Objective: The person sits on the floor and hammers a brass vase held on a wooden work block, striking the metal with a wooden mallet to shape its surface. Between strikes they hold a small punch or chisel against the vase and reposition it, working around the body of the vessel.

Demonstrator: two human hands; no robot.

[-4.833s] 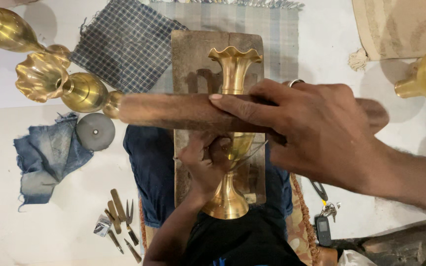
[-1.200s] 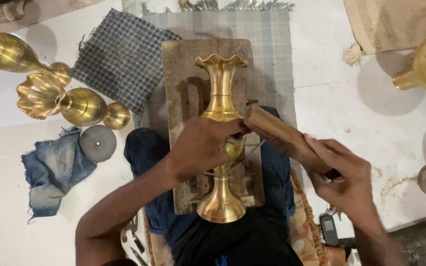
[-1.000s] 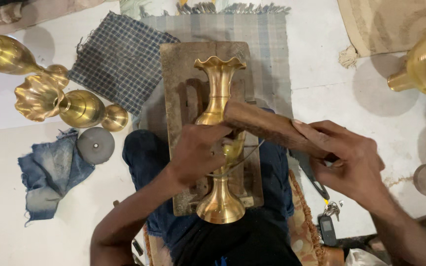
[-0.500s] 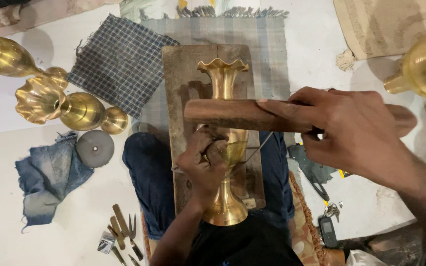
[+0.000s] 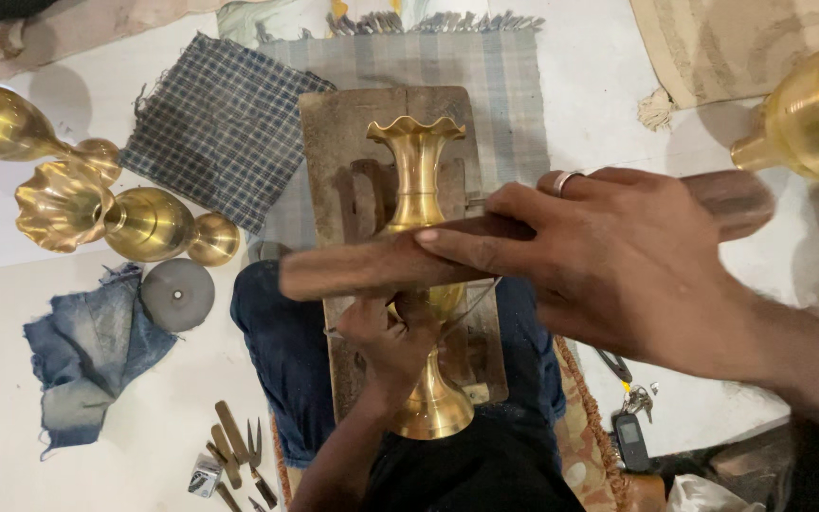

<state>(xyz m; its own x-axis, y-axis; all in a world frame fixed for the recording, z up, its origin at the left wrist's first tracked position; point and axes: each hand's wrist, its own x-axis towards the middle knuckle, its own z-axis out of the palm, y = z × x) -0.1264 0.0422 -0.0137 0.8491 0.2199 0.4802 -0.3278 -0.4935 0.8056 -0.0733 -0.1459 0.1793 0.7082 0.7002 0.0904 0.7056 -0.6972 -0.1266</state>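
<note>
A brass vase [image 5: 416, 180] with a frilled rim lies on a wooden board [image 5: 334, 133] across my lap, its foot toward me. My left hand [image 5: 389, 334] grips the vase at its belly and seems to pinch a thin tool against it. My right hand [image 5: 618, 261], with a ring on one finger, is raised close to the camera and closed around a long brown wooden stick [image 5: 353, 268]. The stick runs crosswise above the vase, blurred at its left end, and hides the vase's middle.
Two more brass vases [image 5: 106, 213] [image 5: 2, 123] lie at the left, a large brass vessel [image 5: 812, 114] at the top right. A checked cloth [image 5: 220, 123], a denim rag [image 5: 82, 356], a round grey pad [image 5: 177, 294], several small chisels [image 5: 234, 455] and keys [image 5: 632, 417] surround my legs.
My right hand has moved the wooden stick further left across the vase, and the hand now looms larger. My left hand stays on the vase's belly.
</note>
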